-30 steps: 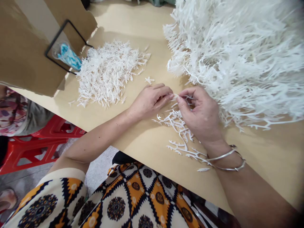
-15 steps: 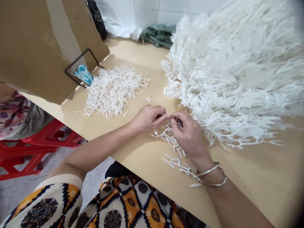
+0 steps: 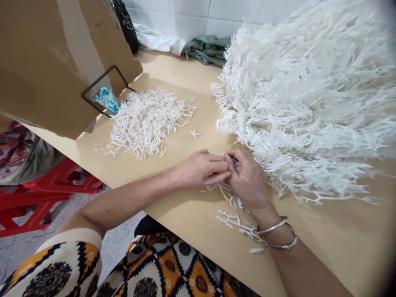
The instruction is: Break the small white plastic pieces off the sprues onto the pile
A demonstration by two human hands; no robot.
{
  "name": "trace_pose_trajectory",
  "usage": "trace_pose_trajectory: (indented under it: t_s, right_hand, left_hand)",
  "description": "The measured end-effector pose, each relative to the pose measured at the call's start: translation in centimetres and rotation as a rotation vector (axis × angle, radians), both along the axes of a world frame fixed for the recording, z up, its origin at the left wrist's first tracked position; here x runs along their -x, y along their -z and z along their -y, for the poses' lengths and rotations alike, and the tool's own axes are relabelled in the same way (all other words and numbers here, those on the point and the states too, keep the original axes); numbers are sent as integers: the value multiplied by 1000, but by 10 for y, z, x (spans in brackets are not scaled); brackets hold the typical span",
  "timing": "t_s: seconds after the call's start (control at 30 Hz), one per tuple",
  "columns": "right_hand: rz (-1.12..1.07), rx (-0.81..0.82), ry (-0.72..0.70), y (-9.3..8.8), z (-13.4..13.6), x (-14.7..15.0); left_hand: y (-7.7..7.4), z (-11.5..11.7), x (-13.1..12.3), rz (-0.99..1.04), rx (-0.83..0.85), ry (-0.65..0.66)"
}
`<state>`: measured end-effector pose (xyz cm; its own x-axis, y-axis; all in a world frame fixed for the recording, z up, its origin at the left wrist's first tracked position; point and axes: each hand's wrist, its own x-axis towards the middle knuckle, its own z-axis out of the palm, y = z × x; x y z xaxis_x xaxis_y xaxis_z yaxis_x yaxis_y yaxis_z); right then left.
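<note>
My left hand (image 3: 201,169) and my right hand (image 3: 247,181) meet fingertip to fingertip over the tan table (image 3: 192,206), both pinched on a white branched plastic sprue (image 3: 233,210) that trails down under my right wrist. The right wrist wears silver bangles (image 3: 278,235). Just right of my hands rises a huge heap of the same white branched plastic pieces (image 3: 309,103). A smaller flat pile of short white plastic bits (image 3: 145,121) lies to the left of my hands. One stray bit (image 3: 194,133) lies between that pile and my hands.
A brown cardboard box (image 3: 40,70) stands at the far left with a black wire holder (image 3: 107,95) and a blue-white wrapped item. Folded cloths (image 3: 207,49) lie at the table's back by a tiled wall. Red plastic stools (image 3: 46,194) and another person's patterned sleeve are at the left.
My hands have drawn closer together and nearer to me, the left fingers now overlapping the right. The camera view has tilted up, showing the back wall.
</note>
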<state>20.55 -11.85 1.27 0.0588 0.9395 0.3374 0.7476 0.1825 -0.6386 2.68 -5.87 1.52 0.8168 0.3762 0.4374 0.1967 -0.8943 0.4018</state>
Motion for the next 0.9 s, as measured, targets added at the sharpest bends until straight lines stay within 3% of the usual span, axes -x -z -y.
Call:
trace_pose_trajectory:
  t_s: [0.07,0.17,0.27,0.33,0.53,0.73,0.9]
  right_hand:
    - [-62,-3,31,0,1,-1]
    - [-183,24,76,2,3,-1]
    - [-233,18,95,5,5,-2]
    - [-240,1,102,8,5,-3]
    - [-310,-31,76,7,6,2]
    - [-263,-35,53,4,8,7]
    - [-104,-45,70,2,11,9]
  left_hand:
    - [-1,-5,3,92,55,-184]
    - [-1,-20,12,238,110,-564]
    - [3,-30,18,343,79,-740]
    - [4,-29,18,363,84,-710]
    - [1,-12,6,160,243,-337]
    - [5,-11,3,71,220,-293]
    - [0,-9,5,45,138,-311]
